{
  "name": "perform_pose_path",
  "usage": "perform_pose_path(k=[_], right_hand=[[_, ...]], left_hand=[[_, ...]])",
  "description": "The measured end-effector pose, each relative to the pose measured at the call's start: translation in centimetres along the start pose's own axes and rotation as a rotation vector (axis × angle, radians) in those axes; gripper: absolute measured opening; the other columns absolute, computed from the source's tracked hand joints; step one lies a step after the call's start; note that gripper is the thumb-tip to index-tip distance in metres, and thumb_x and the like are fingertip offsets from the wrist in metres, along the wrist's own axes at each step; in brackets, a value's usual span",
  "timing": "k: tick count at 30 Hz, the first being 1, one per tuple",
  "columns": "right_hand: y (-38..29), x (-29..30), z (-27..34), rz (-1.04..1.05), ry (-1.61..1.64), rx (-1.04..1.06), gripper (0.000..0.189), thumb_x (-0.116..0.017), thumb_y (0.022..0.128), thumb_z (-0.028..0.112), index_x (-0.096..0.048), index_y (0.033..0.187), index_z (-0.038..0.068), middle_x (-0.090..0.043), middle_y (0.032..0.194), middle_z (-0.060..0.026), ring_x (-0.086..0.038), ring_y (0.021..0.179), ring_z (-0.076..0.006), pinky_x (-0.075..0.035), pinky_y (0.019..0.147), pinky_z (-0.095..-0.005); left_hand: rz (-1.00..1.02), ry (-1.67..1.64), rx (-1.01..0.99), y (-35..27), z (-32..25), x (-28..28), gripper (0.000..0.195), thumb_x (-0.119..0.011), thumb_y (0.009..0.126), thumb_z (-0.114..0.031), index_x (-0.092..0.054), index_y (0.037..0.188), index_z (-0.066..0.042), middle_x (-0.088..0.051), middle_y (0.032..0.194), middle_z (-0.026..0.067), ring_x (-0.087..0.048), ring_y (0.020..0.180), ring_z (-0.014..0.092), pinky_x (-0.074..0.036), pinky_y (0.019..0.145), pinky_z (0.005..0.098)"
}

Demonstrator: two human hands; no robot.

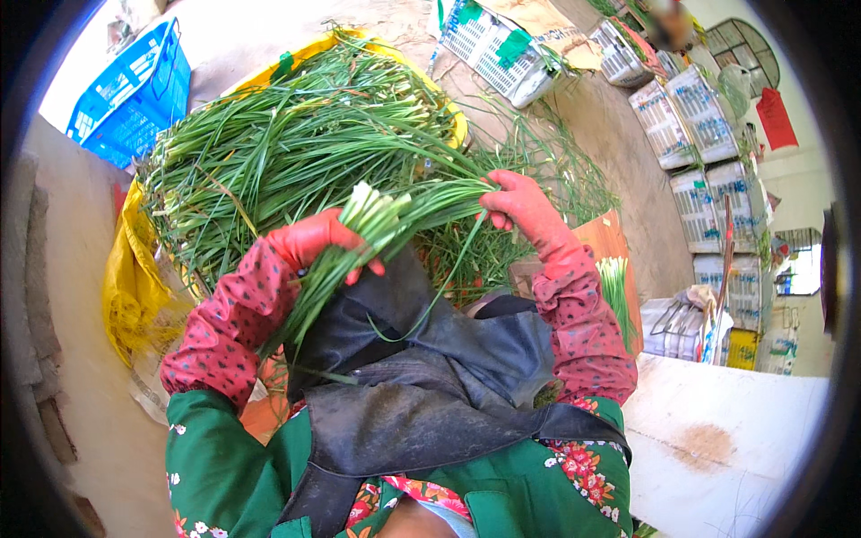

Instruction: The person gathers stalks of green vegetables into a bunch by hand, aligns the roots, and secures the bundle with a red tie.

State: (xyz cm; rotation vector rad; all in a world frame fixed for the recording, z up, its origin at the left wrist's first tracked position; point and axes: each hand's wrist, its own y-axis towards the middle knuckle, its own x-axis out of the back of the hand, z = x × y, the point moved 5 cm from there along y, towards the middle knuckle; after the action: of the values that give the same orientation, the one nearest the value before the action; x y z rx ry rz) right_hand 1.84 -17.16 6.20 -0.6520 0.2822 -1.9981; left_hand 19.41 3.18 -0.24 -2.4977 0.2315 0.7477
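Note:
My left hand (323, 242), in a red rubber glove, is closed around a bunch of garlic chives (373, 214). Its white cut ends point up and away, and its green leaves trail down over my forearm side. My right hand (521, 205), gloved the same way, pinches a strand of green chive leaves (447, 198) that runs leftward to the bunch. Whether this strand belongs to the same bunch I cannot tell. One long leaf (447, 279) hangs from the right fingers across my black apron (430, 363). Just beyond both hands lies a large heap of chives (289, 148).
A yellow container rim (461, 128) edges the heap. Left stands a blue plastic crate (138, 94). On an orange board (632, 302) at right lies a small chive bundle (613, 289). Stacked white crates (696, 202) line the right; loose leaves (558, 155) litter the floor.

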Motion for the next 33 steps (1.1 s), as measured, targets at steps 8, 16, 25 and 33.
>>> perform_pose_path(k=[8,16,25,33], right_hand=[[-1.3,2.3,-2.5,-0.550,-0.704,0.179,0.019,-0.056,0.077,0.015,-0.065,0.092,0.008,-0.067,0.080,-0.0125,-0.063,0.072,-0.0232,-0.049,0.066,-0.0342],[-2.3,6.5,-11.6,-0.447,-0.856,-0.331,0.052,-0.055,0.085,0.038,-0.054,0.121,0.000,-0.063,0.108,-0.0186,-0.065,0.092,-0.0244,-0.050,0.080,-0.0345],[5.8,-11.2,-7.4,-0.187,0.669,0.027,0.035,-0.065,0.083,0.031,-0.064,0.108,0.007,-0.065,0.087,-0.0016,-0.059,0.068,-0.0116,-0.042,0.055,-0.0234],[2.6,-0.2,-18.0,-0.721,0.623,-0.173,0.022,-0.062,0.084,0.024,-0.062,0.087,0.002,-0.052,0.062,-0.0009,-0.034,0.042,-0.0104,-0.027,0.037,-0.0265]], left_hand=[[-0.260,0.056,0.010,-3.2,0.9,-1.5,0.033,-0.063,0.073,-0.011,-0.059,0.103,0.001,-0.065,0.075,0.0146,-0.061,0.053,0.019,-0.051,0.049,0.0284],[-0.365,-0.209,0.159,-6.0,4.2,0.6,0.028,-0.062,0.073,-0.011,-0.056,0.099,-0.002,-0.063,0.069,0.0125,-0.057,0.047,0.019,-0.050,0.045,0.0343],[-0.469,0.146,0.124,-4.6,4.9,-0.4,0.030,-0.063,0.072,-0.009,-0.060,0.101,0.001,-0.066,0.073,0.0150,-0.060,0.051,0.019,-0.049,0.050,0.0291],[-0.485,0.031,0.111,-5.4,6.9,0.4,0.030,-0.064,0.073,-0.006,-0.059,0.101,0.002,-0.065,0.071,0.0155,-0.060,0.052,0.021,-0.050,0.050,0.0300]])
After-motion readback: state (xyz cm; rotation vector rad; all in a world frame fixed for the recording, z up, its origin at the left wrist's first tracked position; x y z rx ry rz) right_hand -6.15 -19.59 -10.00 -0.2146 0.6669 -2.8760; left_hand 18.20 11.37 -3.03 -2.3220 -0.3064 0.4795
